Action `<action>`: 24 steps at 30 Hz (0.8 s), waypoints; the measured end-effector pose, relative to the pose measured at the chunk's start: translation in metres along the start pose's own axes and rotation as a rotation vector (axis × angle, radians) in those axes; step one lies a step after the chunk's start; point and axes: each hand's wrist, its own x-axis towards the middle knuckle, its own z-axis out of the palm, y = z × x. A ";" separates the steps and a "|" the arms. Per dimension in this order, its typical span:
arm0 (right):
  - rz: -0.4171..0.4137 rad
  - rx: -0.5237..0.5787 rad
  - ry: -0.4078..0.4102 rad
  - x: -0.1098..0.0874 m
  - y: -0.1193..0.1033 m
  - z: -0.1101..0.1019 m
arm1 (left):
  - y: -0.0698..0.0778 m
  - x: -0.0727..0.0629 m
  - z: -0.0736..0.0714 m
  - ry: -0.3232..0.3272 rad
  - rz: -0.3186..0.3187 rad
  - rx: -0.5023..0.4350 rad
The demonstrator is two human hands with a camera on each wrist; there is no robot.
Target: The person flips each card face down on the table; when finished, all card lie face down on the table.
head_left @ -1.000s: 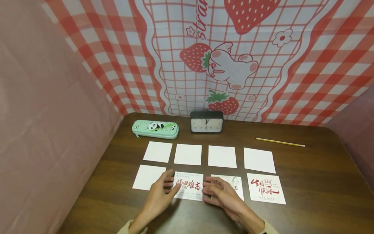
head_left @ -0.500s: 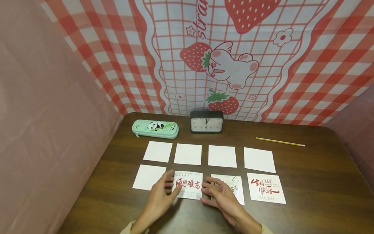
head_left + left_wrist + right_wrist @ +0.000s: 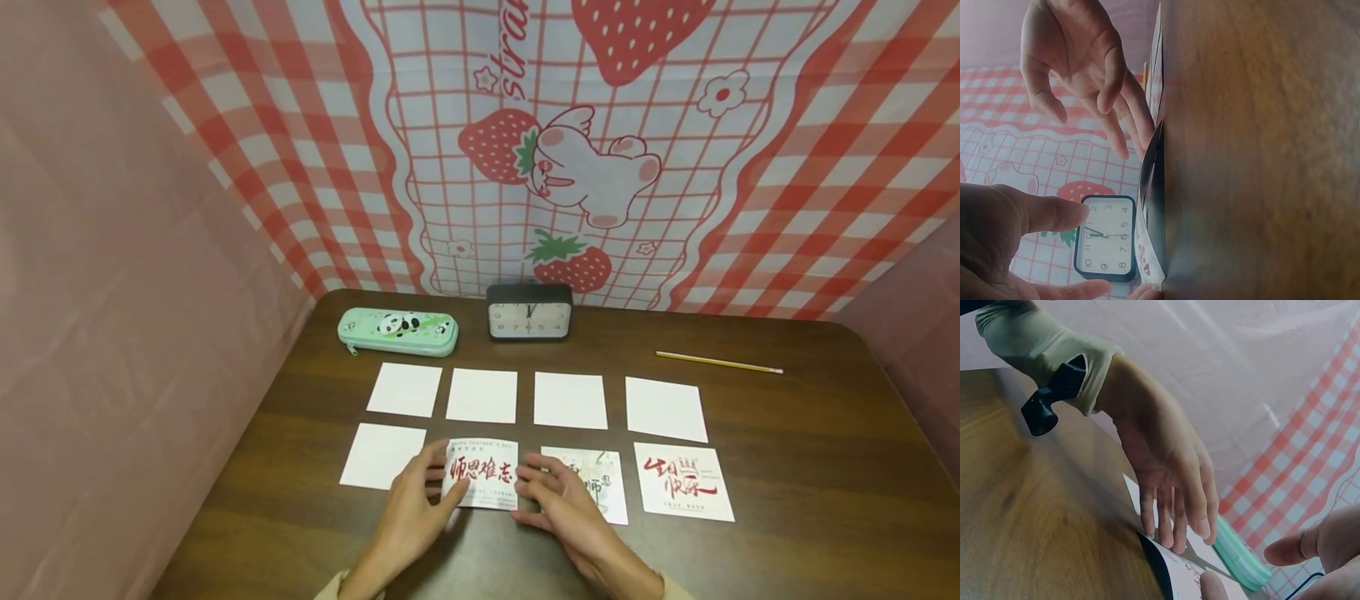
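Observation:
A square card with red characters (image 3: pixel 487 475) lies between my two hands in the near row. In the left wrist view the same card (image 3: pixel 1145 225) bows up off the table in its middle. My left hand (image 3: pixel 416 500) is at the card's left edge, fingertips touching that edge, thumb held above it. My right hand (image 3: pixel 566 508) stands at the right edge, its fingers loosely bent and close to or touching the card. It partly covers another printed card (image 3: pixel 611 492). In the right wrist view the left hand (image 3: pixel 1169 462) has its fingers pointing down.
A red-lettered card (image 3: pixel 684 483) lies at right. Blank white cards, including one at near left (image 3: pixel 378 454) and one at far right (image 3: pixel 665 408), make up the rest of two rows. Behind are a green pencil case (image 3: pixel 397 331), a clock (image 3: pixel 529 312) and a pencil (image 3: pixel 718 362).
The card between my hands has shifted slightly left and its middle appears more raised. Both hands have moved a little left with it, so more of the printed card under my right hand shows.

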 end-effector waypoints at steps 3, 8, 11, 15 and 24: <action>0.005 0.011 0.015 0.001 0.000 0.001 | 0.001 -0.001 0.000 -0.003 0.000 0.014; 0.005 0.024 0.050 0.002 -0.002 0.002 | 0.002 -0.003 0.000 -0.010 0.000 0.033; -0.005 0.021 0.070 0.002 -0.005 0.002 | 0.004 -0.004 0.001 -0.005 0.008 0.039; -0.018 -0.005 0.062 0.004 -0.011 -0.001 | 0.008 -0.005 0.002 -0.003 0.043 0.088; -0.050 -0.002 -0.050 0.013 -0.014 -0.005 | 0.019 -0.010 0.005 -0.066 0.041 0.193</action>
